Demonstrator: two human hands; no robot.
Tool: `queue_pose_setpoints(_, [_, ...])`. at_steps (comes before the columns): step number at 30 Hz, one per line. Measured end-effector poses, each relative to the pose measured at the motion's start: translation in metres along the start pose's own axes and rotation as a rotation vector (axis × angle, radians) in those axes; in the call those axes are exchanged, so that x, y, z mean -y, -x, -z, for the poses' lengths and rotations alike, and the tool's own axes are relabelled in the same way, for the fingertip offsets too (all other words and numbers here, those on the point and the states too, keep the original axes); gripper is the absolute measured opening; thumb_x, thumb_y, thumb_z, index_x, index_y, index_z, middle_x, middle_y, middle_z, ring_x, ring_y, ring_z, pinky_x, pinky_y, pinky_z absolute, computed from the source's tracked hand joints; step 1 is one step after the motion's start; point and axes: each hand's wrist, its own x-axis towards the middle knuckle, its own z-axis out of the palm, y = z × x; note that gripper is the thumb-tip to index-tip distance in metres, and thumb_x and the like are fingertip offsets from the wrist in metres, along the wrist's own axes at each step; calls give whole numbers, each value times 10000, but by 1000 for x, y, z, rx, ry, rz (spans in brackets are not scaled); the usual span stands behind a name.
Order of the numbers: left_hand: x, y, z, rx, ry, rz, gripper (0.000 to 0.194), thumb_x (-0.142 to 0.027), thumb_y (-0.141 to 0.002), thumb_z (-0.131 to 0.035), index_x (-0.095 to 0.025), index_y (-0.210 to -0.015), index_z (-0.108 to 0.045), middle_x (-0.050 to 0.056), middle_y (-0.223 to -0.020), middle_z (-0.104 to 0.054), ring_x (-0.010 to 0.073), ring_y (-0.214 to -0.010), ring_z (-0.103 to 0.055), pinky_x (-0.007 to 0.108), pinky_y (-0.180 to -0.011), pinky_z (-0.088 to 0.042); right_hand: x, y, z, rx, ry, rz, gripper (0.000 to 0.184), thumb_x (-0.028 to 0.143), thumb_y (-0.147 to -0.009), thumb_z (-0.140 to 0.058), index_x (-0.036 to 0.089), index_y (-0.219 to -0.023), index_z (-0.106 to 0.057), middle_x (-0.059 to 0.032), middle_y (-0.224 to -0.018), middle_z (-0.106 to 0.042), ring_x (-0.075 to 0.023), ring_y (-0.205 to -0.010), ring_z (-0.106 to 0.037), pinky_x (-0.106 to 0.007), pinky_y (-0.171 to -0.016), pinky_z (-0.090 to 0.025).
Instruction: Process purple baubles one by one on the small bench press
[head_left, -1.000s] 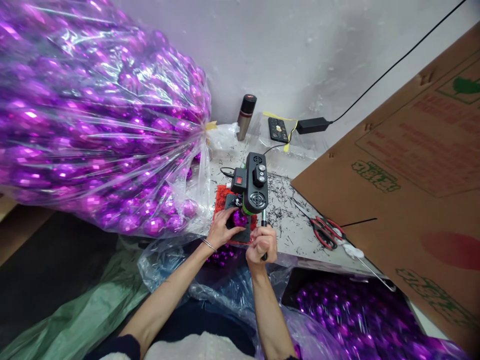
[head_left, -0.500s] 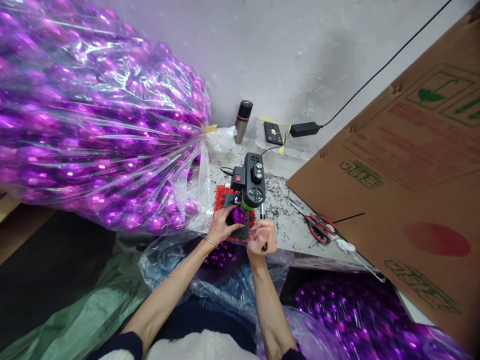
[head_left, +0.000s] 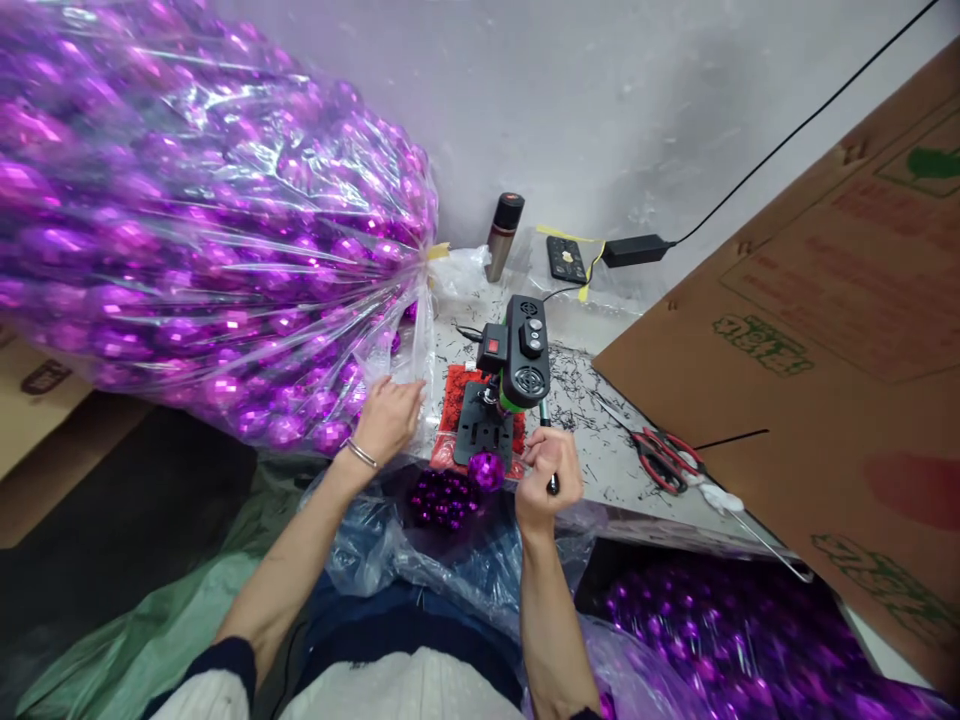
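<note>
My right hand (head_left: 550, 472) is wrapped round the black-gripped lever (head_left: 544, 412) of a small black bench drill press (head_left: 528, 350). The press's slotted base plate (head_left: 480, 432) lies on a red mat (head_left: 451, 408). A shiny purple faceted ball (head_left: 486, 470) is at the plate's front edge, apart from both hands. To the left of the press, my left hand (head_left: 386, 420) is beside the clear bag's gathered end, its fingers curled; whatever they may hold is hidden. Below the table edge, several purple balls (head_left: 444, 498) sit in an open plastic bag.
A large clear bag of purple balls (head_left: 225, 250) fills the left. Behind the press are a flask (head_left: 503, 238), a phone (head_left: 565, 259) and a power adapter (head_left: 637, 250). Red-handled scissors (head_left: 664, 460) lie right, beside a cardboard box (head_left: 825, 330). Dark shavings litter the table.
My left hand has let go of the purple ball under the press and moved left to the bag. The ball has shifted to the plate's front edge. My right hand stays on the lever.
</note>
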Motion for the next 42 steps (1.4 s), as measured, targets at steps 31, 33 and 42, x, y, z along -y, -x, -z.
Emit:
queue_pose_setpoints(31, [33,-2,0,262,14,346,560,-510,-1036,-537,-165,-1466,-628,161,-1217,-805,322,-1143,-766,409,-994,-574,-1,2,0,8,9,23,386,202,-1057,-457,238,-680,-534,19,-629,-548,-161,-683,-629,-308,-623,-454])
queue_pose_setpoints(33, [29,-7,2,369,-49,355,565,-587,-987,-614,-171,-1361,-691,157,-1132,-820,346,-1101,-775,403,-948,-583,-1,1,0,12,6,25,384,200,-1060,-456,239,-686,-531,19,-633,-547,-157,-683,-622,-307,-622,-439])
queue_pose_setpoints(42, [4,-15,5,209,771,507,717,-570,-820,-799,-196,-1414,-652,125,-1339,-758,316,-1183,-743,430,-985,-607,2,-6,0,10,0,55,390,199,-1066,-451,243,-684,-517,27,-615,-530,-154,-666,-621,-313,-621,-447])
